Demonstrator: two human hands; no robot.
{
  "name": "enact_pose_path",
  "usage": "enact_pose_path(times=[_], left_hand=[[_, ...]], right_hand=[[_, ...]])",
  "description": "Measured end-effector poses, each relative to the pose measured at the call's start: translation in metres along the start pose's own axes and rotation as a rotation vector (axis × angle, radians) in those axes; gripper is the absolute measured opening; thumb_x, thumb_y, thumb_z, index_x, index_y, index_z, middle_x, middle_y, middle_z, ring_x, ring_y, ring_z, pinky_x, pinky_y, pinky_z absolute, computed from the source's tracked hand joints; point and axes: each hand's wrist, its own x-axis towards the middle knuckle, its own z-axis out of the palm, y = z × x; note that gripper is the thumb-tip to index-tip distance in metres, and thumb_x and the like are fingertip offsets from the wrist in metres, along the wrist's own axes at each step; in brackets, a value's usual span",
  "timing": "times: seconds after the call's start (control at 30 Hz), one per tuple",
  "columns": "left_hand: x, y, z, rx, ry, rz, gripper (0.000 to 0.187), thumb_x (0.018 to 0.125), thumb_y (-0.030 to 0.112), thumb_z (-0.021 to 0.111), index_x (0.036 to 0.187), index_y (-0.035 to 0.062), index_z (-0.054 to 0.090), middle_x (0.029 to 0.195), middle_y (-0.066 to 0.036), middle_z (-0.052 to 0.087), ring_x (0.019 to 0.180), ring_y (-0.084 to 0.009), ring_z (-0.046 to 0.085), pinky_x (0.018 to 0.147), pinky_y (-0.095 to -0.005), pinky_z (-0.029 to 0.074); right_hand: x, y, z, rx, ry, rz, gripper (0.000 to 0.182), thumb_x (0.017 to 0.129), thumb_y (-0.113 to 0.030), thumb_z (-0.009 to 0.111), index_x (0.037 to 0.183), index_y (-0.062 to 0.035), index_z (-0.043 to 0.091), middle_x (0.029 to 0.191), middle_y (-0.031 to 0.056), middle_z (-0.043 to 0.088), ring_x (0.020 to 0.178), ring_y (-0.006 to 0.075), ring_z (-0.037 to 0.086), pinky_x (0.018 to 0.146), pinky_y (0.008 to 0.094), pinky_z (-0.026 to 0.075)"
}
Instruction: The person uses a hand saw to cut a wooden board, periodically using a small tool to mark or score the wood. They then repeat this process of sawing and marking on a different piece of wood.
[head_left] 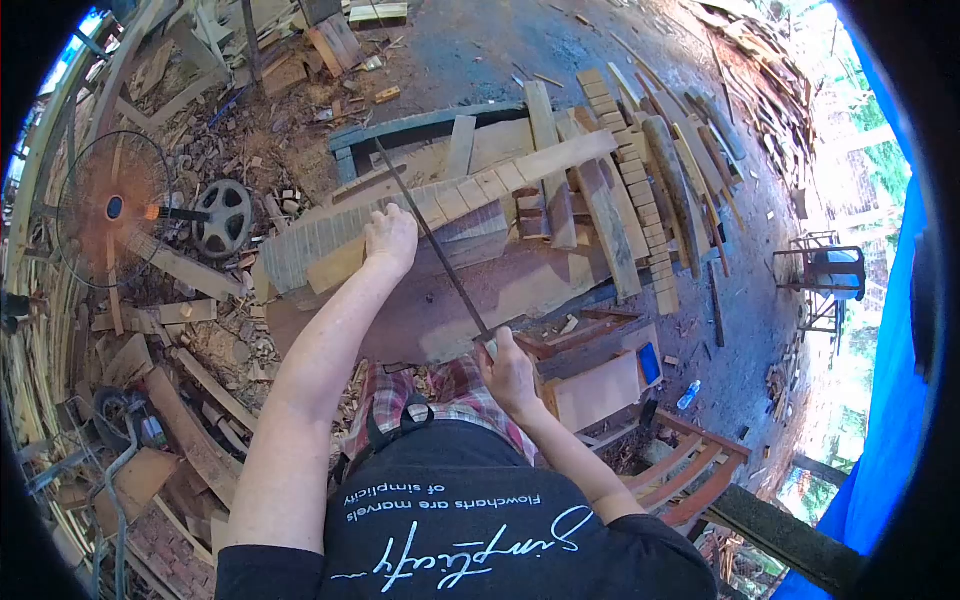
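My right hand [508,372] is wrapped around the handle end of a handsaw. The saw's long, narrow dark blade [440,247] slants up and away, crossing a light wooden plank [487,187]. Dark lines run across this plank at fairly even spacing. Just left of the blade, my left hand [392,240] grips the plank, its fingers curled over the wood. Under the plank lies a thick wooden block [470,240] on a low wooden bench [400,325].
More boards [606,235] and a strip marked with crosswise lines [640,205] lie to the right. A round fan [115,207] and a black wheel [222,218] stand at left among wood scraps. A plastic bottle [688,395] and chair [835,272] are at right.
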Motion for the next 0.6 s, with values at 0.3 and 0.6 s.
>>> enact_pose_path(times=[0.3,0.6], left_hand=[[0.009,0.006,-0.004,-0.025,-0.064,-0.026,0.021,0.084,0.009,0.055,0.1,-0.0002,0.066,0.108,-0.018,0.057,0.102,-0.0355,0.059,0.081,-0.0445,0.053],[0.005,0.002,0.007,0.028,0.035,0.003,0.02,0.084,0.013,0.056,0.095,0.0018,0.067,0.104,-0.015,0.059,0.097,-0.0327,0.06,0.079,-0.044,0.051]], right_hand=[[0.062,-0.022,0.021,0.086,0.083,-0.019,0.025,0.086,-0.016,0.061,0.095,-0.0039,0.042,0.077,0.0263,0.058,0.077,0.0485,0.057,0.062,0.0533,0.044],[0.073,-0.016,0.028,0.028,-0.005,0.015,0.023,0.087,-0.018,0.059,0.099,-0.0062,0.044,0.086,0.0231,0.061,0.079,0.0452,0.059,0.063,0.0522,0.046]])
